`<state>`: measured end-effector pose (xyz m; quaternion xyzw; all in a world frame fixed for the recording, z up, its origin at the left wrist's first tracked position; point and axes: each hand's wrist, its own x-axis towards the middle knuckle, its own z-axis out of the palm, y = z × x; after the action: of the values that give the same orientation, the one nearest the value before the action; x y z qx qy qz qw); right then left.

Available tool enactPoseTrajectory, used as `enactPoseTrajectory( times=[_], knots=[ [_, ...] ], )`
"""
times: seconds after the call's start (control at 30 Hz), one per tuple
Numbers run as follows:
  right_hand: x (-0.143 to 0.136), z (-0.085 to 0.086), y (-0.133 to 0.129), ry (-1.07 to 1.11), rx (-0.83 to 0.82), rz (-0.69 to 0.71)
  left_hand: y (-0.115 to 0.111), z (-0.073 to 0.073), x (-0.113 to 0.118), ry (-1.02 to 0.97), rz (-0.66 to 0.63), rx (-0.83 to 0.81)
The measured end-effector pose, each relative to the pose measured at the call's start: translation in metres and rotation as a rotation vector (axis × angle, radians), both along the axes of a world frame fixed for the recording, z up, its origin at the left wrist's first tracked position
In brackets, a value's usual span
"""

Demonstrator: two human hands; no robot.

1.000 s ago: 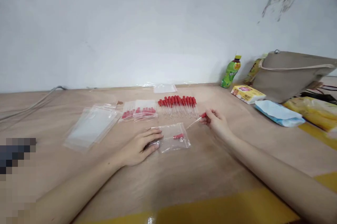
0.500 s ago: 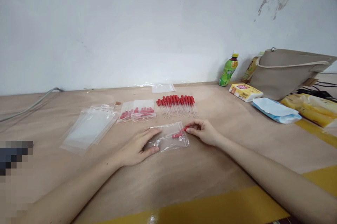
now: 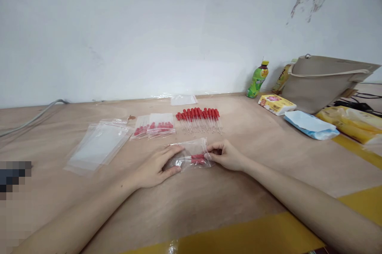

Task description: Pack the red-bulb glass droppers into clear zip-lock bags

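A clear zip bag (image 3: 186, 151) lies flat on the paper-covered table in front of me. Red bulbs of droppers (image 3: 197, 159) show inside it, near its right end. My left hand (image 3: 155, 166) rests on the bag's left part, thumb and fingers spread apart. At the right end, my right hand (image 3: 225, 155) has its fingertips closed on the bag's edge, close beside the bulbs; whether it also touches a dropper is hidden. Just beyond the bag, a row of glass droppers with red bulbs (image 3: 198, 114) lies side by side.
Filled bags of droppers (image 3: 161, 123) lie left of the row. Flat zip bags (image 3: 98, 146) are stacked further left, and another bag (image 3: 183, 100) lies by the wall. At right stand a green bottle (image 3: 257, 81), a tissue pack (image 3: 277, 104), a blue packet (image 3: 310, 125) and a grey bag (image 3: 319, 86).
The red dropper at the bag's mouth has moved left into the bag beside the other bulb. My right fingers have shifted from the dropper to the bag's edge. My left hand stays put.
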<state>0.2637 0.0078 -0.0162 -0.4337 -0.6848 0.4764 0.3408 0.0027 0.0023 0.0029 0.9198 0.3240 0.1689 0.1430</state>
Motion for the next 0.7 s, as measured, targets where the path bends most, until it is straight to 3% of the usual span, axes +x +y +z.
enactPoseTrajectory(
  times=[0.2, 0.3, 0.47, 0.6, 0.7],
  knots=[
    [0.008, 0.003, 0.003, 0.017, -0.008, 0.029, -0.001, -0.001, -0.002, 0.004, 0.003, -0.004],
    [0.018, 0.002, 0.021, -0.075, 0.149, -0.163, -0.001, -0.001, -0.001, 0.031, -0.007, -0.027],
    [0.038, 0.012, 0.078, -0.413, 0.434, -0.537, 0.001, 0.0, -0.001, 0.058, -0.018, -0.052],
    [0.037, 0.024, 0.119, -0.63, 0.54, -0.638, 0.001, -0.001, -0.003, 0.09, -0.005, -0.045],
    [0.031, 0.026, 0.138, -0.714, 0.482, -0.654, -0.001, -0.001, -0.003, 0.096, 0.011, -0.049]
  ],
)
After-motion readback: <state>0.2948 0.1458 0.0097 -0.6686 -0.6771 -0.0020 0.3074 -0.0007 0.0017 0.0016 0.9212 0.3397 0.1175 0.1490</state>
